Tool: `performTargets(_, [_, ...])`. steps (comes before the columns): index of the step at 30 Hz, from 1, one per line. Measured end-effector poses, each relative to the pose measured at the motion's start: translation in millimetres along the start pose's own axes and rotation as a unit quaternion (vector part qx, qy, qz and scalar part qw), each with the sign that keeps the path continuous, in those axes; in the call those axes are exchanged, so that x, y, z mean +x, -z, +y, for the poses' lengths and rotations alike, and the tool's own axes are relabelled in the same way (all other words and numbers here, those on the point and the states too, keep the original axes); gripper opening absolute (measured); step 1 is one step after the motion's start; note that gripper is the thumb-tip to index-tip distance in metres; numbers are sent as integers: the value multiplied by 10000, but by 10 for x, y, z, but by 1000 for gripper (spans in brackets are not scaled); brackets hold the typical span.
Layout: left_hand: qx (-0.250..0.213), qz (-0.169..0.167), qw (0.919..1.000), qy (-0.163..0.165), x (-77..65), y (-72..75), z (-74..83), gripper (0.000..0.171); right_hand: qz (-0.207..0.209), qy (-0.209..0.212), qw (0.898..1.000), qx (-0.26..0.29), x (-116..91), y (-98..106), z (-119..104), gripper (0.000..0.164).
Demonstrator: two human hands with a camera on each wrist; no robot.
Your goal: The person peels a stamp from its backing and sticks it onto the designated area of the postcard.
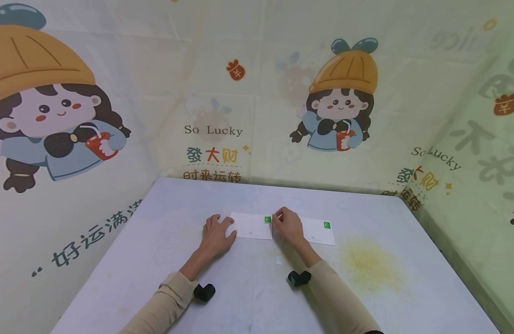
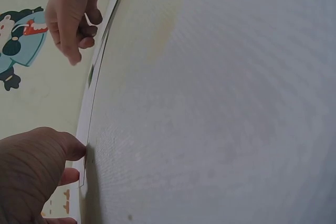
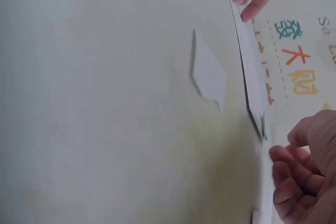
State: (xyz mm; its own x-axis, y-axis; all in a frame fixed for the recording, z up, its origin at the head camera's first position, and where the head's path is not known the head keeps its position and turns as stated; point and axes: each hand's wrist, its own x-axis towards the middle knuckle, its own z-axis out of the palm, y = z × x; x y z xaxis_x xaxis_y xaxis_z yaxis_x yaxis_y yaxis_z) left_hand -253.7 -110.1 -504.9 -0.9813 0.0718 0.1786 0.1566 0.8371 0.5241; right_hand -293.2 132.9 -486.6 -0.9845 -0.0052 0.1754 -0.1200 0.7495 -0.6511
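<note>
Two white envelopes with green stamps lie flat, side by side. On the left envelope (image 1: 251,226), the stamp (image 1: 267,219) sits at the upper right corner. My left hand (image 1: 217,236) rests at this envelope's left end, fingers spread and thumb tip at its near edge in the left wrist view. Just right of that stamp is my right hand (image 1: 289,225), covering the left part of the right envelope (image 1: 317,235). Its fingers are loosely curled, with nothing visible between them in the right wrist view. The right envelope's stamp (image 1: 327,225) shows at its upper right.
A small white scrap of paper (image 1: 278,260) lies on the white table (image 1: 248,297), nearer than the envelopes and between the forearms. To the right the tabletop has a yellowish stain (image 1: 371,264). Printed cloth (image 1: 265,106) hangs behind the far edge and at the sides.
</note>
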Motion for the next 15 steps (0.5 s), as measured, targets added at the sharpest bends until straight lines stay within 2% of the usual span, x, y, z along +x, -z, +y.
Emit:
performTargets(4, [-11,-34,10000,28,1,7,3,37,-105,368,9990,-234,-74,25,-42,17])
performTargets(6, [-32,-48,10000,45,-1,10,5,38,-179,602,9966,-528,-106,23,-63,22])
performTargets(11, [-22,-78,9999,70,-1,10,8,39,-327,1214,9843,-1240,-173,6,-98,30])
performTargets(15, [18,-65,10000,53,-1,8,7,40,-461,1457,9774,-1463,-211,3,-114,37])
